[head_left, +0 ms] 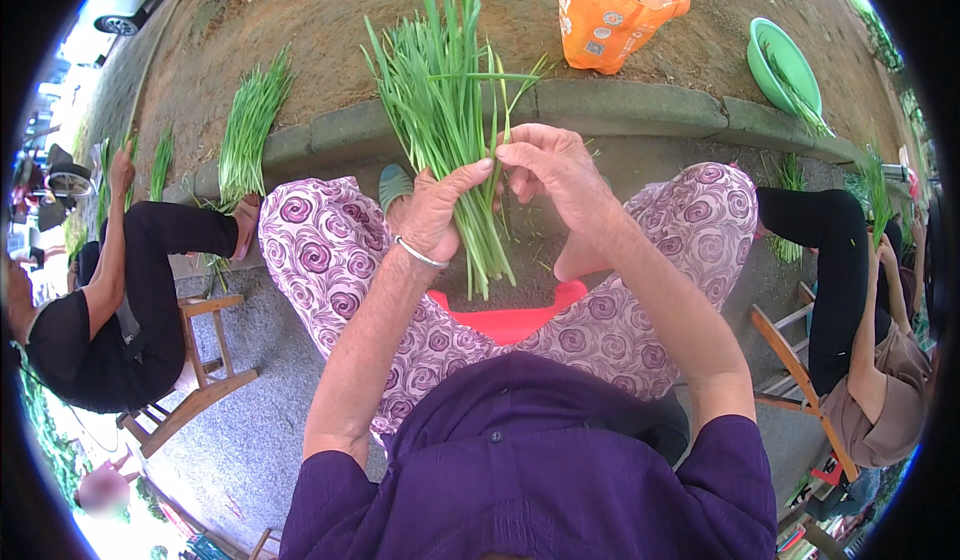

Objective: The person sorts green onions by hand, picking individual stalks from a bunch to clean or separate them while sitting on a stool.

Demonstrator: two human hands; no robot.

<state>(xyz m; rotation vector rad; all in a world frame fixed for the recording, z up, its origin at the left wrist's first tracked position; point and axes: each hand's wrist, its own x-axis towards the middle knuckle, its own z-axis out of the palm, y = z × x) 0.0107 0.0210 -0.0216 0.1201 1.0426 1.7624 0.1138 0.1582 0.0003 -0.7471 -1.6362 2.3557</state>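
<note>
In the middle of the frame, the left hand (430, 215) is closed around a bunch of long green leaves (445, 110), which stands upright with its tips reaching the upper edge. The right hand (550, 170), just beside it, pinches a few leaves of the same bunch between thumb and fingertips. At the upper right, an orange bag (610, 15) and a green basin (785, 60) lie on the brown ground beyond the stone curb (620, 105).

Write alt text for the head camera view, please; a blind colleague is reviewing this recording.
Seen from above, a seated person's left hand grips a bunch of long green chives while the right hand pinches at its stalks. Ahead lie a stone curb, an orange bag and a green basin; other people sit on wooden chairs on both sides.
</note>
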